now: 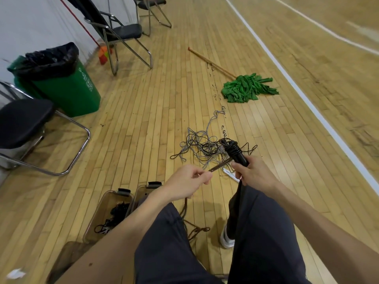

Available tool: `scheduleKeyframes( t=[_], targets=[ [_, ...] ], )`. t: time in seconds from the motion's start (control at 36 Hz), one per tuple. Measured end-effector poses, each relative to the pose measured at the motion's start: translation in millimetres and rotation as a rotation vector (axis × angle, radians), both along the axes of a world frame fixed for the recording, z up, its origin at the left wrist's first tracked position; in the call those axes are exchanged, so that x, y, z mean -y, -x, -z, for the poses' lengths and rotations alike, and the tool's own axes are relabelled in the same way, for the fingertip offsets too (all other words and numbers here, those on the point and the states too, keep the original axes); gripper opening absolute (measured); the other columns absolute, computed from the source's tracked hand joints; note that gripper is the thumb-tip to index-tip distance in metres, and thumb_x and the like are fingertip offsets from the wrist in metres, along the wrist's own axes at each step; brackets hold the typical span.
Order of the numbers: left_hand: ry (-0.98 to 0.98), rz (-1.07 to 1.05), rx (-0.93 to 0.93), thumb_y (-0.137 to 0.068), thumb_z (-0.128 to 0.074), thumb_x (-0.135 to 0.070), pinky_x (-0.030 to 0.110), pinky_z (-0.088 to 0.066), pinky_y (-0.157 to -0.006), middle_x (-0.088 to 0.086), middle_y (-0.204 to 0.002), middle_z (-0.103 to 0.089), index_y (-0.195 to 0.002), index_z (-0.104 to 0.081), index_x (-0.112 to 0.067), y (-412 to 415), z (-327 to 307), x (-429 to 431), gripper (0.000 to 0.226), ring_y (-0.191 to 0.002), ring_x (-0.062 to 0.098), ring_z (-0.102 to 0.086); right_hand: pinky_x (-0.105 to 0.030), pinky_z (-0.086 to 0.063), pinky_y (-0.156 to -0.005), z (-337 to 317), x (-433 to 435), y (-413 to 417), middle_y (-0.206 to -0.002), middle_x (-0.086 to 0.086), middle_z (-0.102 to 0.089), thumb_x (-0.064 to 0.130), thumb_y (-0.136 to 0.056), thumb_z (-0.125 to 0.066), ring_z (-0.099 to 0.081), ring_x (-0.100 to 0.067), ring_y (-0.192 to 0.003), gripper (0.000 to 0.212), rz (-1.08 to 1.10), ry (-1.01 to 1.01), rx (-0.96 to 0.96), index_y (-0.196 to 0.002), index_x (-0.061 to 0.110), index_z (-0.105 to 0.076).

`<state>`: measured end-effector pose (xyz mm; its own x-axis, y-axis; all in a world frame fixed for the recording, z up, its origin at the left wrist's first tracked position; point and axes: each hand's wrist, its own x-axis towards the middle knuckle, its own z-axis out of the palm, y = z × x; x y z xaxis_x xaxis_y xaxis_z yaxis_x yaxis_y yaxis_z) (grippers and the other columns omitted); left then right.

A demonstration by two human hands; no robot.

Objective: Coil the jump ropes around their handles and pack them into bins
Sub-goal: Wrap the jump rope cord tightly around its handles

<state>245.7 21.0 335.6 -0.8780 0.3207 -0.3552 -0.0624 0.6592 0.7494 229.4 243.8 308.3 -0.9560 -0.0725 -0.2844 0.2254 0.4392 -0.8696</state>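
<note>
My right hand (251, 174) grips a pair of black jump-rope handles (235, 153) with black cord wound around their upper part. My left hand (189, 181) pinches the taut dark rope (220, 164) that runs from the handles; more of it hangs down past my knee to the floor (196, 230). A tangled pile of grey and black ropes (205, 146) lies on the wood floor just beyond my hands. Two clear plastic bins (108, 201) sit on the floor by my left knee; the left one holds a coiled black rope (117, 214).
A green waste bin (67, 87) with a black liner stands at the left, between folding chairs (24, 124). A green mop (248, 88) with a wooden stick lies on the floor ahead. A white court line (307, 95) runs along the right.
</note>
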Motion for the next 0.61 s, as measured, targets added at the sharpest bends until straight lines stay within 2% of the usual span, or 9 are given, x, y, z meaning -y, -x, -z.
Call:
scheduleKeyframes(
  t=[0.08, 0.19, 0.31, 0.39, 0.47, 0.61],
  targets=[
    [0.258, 0.142, -0.189, -0.100, -0.056, -0.040, 0.023, -0.035, -0.055, -0.007, -0.067, -0.055, -0.088, -0.066, -0.015, -1, -8, -8, 0.029, -0.056, 0.007, -0.048, -0.024, -0.040, -0.051, 2, 5, 2, -0.069, -0.004, -0.069, 0.022, -0.103, -0.055, -0.051, -0.009, -0.050, 0.019, 0.009, -0.117, -0.012, -0.088, 0.011, -0.059],
    [0.504, 0.228, -0.487, -0.104, -0.050, -0.033, 0.027, -0.045, -0.070, -0.004, -0.084, -0.057, -0.107, -0.066, -0.016, 1, -22, -14, 0.025, -0.079, 0.015, -0.057, -0.024, -0.041, -0.046, 3, 6, 5, -0.071, -0.006, -0.069, 0.023, -0.104, -0.054, -0.050, -0.007, -0.041, 0.008, -0.009, -0.062, 0.097, -0.104, 0.015, -0.053],
    [0.579, 0.278, -0.625, -0.103, -0.050, -0.035, 0.030, -0.048, -0.073, -0.002, -0.089, -0.060, -0.110, -0.063, -0.017, 8, -42, -15, 0.023, -0.083, 0.017, -0.059, -0.024, -0.041, -0.044, 0, 6, 7, -0.067, -0.005, -0.068, 0.025, -0.103, -0.055, -0.053, -0.010, -0.043, 0.008, -0.090, -0.135, 0.123, -0.101, 0.019, -0.050],
    [0.609, 0.348, -0.632, -0.103, -0.052, -0.034, 0.028, -0.039, -0.069, -0.004, -0.087, -0.053, -0.111, -0.058, -0.020, 13, -60, -19, 0.018, -0.082, 0.016, -0.055, -0.023, -0.038, -0.039, -7, 6, 5, -0.062, -0.004, -0.062, 0.023, -0.103, -0.056, -0.047, -0.010, -0.039, 0.009, -0.189, -0.092, 0.232, -0.101, 0.014, -0.053],
    [0.651, 0.420, -0.584, -0.102, -0.054, -0.033, 0.027, -0.036, -0.069, -0.010, -0.079, -0.045, -0.106, -0.058, -0.022, 16, -78, -22, 0.013, -0.082, 0.014, -0.051, -0.021, -0.035, -0.038, -17, 6, 2, -0.058, -0.001, -0.058, 0.022, -0.103, -0.056, -0.045, -0.009, -0.038, 0.012, -0.285, -0.138, 0.318, -0.104, 0.010, -0.055],
    [0.648, 0.581, -0.406, -0.095, -0.066, -0.032, 0.036, -0.052, -0.080, -0.010, -0.084, -0.054, -0.100, -0.067, -0.020, 25, -100, -31, 0.013, -0.089, 0.015, -0.057, -0.020, -0.030, -0.038, -34, 7, -6, -0.055, 0.002, -0.055, 0.020, -0.101, -0.060, -0.042, -0.010, -0.040, 0.011, -0.508, -0.217, 0.489, -0.104, 0.011, -0.055]
  ],
)
